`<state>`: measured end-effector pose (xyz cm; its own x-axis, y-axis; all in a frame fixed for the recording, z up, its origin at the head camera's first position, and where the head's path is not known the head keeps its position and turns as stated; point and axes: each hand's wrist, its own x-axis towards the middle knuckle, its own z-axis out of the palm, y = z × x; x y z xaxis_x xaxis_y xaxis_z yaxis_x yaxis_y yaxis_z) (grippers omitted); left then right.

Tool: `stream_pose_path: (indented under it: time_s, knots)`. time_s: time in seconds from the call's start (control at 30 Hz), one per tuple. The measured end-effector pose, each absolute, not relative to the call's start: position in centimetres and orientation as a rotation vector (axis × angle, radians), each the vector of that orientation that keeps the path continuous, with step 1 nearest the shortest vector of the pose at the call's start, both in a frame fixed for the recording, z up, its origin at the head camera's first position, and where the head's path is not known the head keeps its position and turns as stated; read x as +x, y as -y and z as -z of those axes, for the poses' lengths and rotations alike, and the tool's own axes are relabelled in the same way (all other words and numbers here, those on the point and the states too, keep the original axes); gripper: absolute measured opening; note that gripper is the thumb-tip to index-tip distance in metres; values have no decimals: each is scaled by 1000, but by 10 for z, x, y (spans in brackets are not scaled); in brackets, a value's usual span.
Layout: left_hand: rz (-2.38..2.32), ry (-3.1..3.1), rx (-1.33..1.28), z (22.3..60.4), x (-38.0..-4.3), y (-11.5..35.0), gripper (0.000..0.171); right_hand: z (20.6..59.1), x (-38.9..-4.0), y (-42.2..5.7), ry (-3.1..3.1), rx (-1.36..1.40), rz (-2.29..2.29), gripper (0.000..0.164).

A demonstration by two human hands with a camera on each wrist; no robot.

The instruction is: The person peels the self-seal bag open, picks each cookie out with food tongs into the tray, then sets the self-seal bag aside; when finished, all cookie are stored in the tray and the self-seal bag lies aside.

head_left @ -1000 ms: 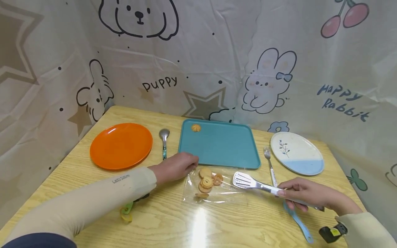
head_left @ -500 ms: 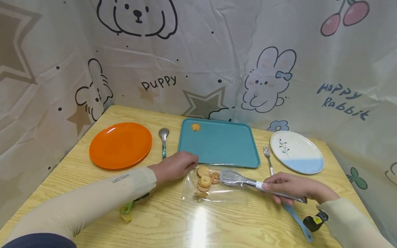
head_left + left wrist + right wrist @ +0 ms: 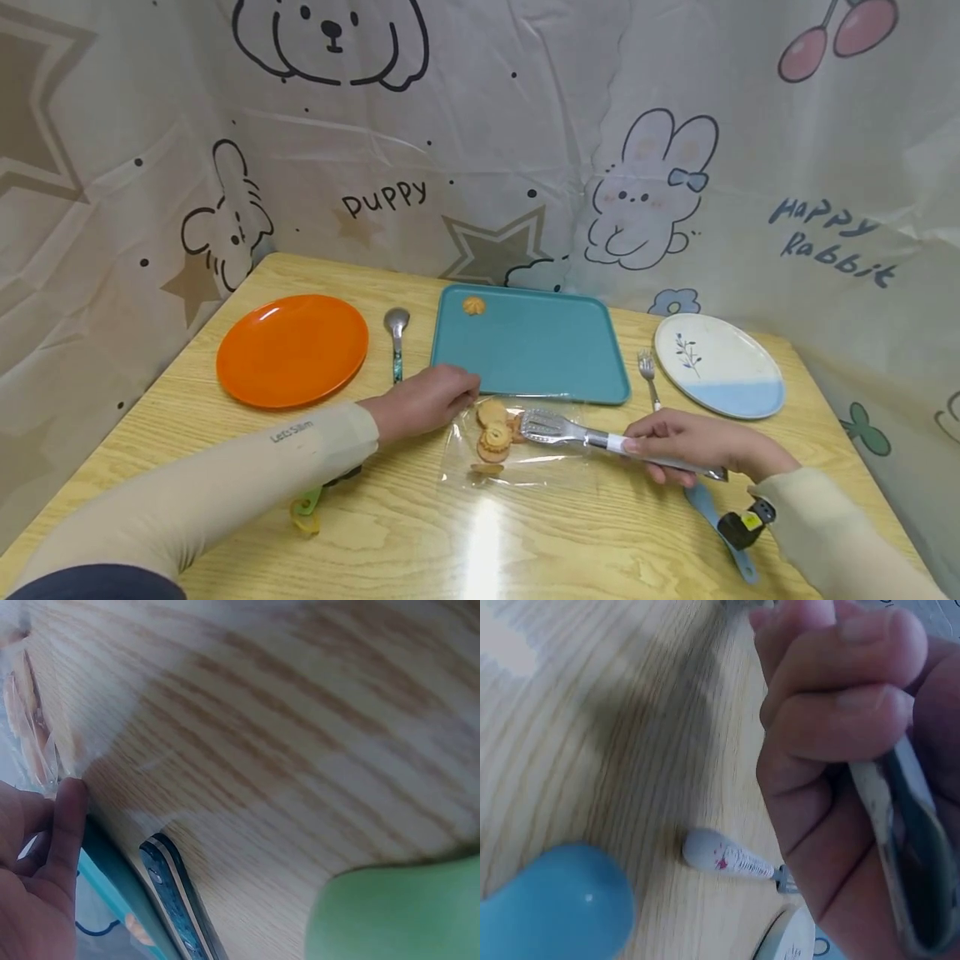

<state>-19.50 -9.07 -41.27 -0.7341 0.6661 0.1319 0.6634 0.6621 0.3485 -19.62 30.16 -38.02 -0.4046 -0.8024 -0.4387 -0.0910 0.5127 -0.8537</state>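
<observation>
A clear plastic bag (image 3: 551, 468) with several cookies (image 3: 495, 437) lies on the table in front of the teal tray (image 3: 536, 342). My left hand (image 3: 427, 402) pinches the bag at its upper left corner, fingertips down at the table in the left wrist view. My right hand (image 3: 686, 446) grips metal serving tongs (image 3: 600, 439), fingers curled round the handle; their folded end shows in the right wrist view. The slotted head of the tongs reaches over the bag and partly hides a ring-shaped cookie. One cookie (image 3: 474, 306) sits in the tray's far left corner.
Left of the tray are an orange plate (image 3: 292, 352) and a spoon (image 3: 397, 333). On the right, a fork (image 3: 647, 371) lies beside a white-and-blue plate (image 3: 720, 367). A blue-handled utensil (image 3: 701, 504) is under my right wrist, and a green-and-yellow item (image 3: 306, 512) near my left forearm.
My right hand has moved left with the tongs, bringing their head from the bag's right side to the ring-shaped cookie. My left hand has stayed at the bag's corner.
</observation>
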Motion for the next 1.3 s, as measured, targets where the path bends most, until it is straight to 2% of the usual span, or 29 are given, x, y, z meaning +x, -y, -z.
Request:
stream_pose_path:
  time_s: [0.2, 0.47, 0.63, 0.73, 0.97, 1.13, 1.3]
  knots:
    - [-597, -2857, 1140, 412, -195, 91, 11, 378, -194, -320, -1843, -730, 987, 30]
    - [-616, -2860, 1143, 412, -194, 92, 13, 357, -183, -382, -1811, -634, 1107, 32]
    - [-632, -2856, 1164, 413, -194, 92, 13, 349, -190, -406, -2020, -539, 1073, 37]
    - [-624, -2857, 1169, 414, -195, 92, 12, 350, -201, -390, -2227, -432, 1010, 42]
    - [-621, -2854, 1157, 415, -195, 92, 12, 357, -244, -306, -2362, -272, 1025, 51]
    - [-622, -2854, 1167, 415, -196, 92, 12, 360, -273, -262, -2268, -173, 1069, 50]
    - [-610, -2855, 1160, 415, -196, 92, 12, 366, -284, -240, -2223, -144, 1063, 48]
